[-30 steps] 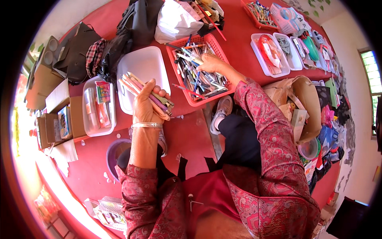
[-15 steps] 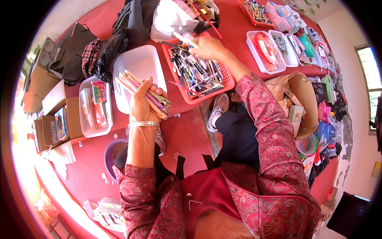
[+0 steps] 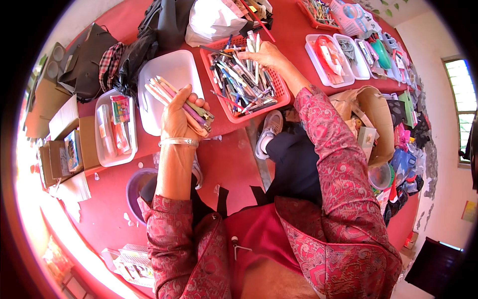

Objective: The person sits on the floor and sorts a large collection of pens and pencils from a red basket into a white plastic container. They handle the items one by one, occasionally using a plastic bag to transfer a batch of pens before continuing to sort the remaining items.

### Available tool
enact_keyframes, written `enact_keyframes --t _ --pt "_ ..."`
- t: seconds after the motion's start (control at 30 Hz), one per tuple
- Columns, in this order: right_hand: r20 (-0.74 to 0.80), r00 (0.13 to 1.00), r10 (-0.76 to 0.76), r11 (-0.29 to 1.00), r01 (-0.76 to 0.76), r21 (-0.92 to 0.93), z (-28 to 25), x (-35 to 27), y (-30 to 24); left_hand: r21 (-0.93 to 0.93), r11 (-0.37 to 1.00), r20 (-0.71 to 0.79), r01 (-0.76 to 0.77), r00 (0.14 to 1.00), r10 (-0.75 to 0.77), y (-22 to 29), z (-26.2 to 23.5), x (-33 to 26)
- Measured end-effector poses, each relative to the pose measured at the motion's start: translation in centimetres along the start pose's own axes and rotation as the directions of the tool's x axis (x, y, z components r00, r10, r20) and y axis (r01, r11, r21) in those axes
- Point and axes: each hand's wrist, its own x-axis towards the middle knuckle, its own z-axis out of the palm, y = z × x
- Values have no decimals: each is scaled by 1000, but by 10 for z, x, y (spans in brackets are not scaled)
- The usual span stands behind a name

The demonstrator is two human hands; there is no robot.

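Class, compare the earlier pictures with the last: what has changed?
The right hand has moved from the middle of the red plastic basket toward its far side; white pens now stick up beside it, whether gripped is unclear. The left hand still holds its bundle of pencils.

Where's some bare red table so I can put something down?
On the red table, between the coral basket and the white tub with something red inside, beside the right hand. The white box looks bare beyond the left hand and its pencils. Crowded: the basket, full of pens, and behind the box, with dark bags.
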Motion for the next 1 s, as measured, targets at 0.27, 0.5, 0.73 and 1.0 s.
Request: enact_keyframes --t 0.27,0.5,0.73,1.0 --pt "47 997 57 920 -71 385 7 -5 33 -26 1000 0 -17 1000 17 2 0 4" --pt "-179 982 -63 991 41 -124 0 -25 14 -18 1000 28 25 999 -24 5 0 -2" --pt "-131 991 12 930 37 366 0 -24 28 -31 999 89 30 996 -28 4 -3 1" --pt "180 982 52 906 -122 404 36 -16 51 -49 999 20 0 1000 1 9 -7 2"
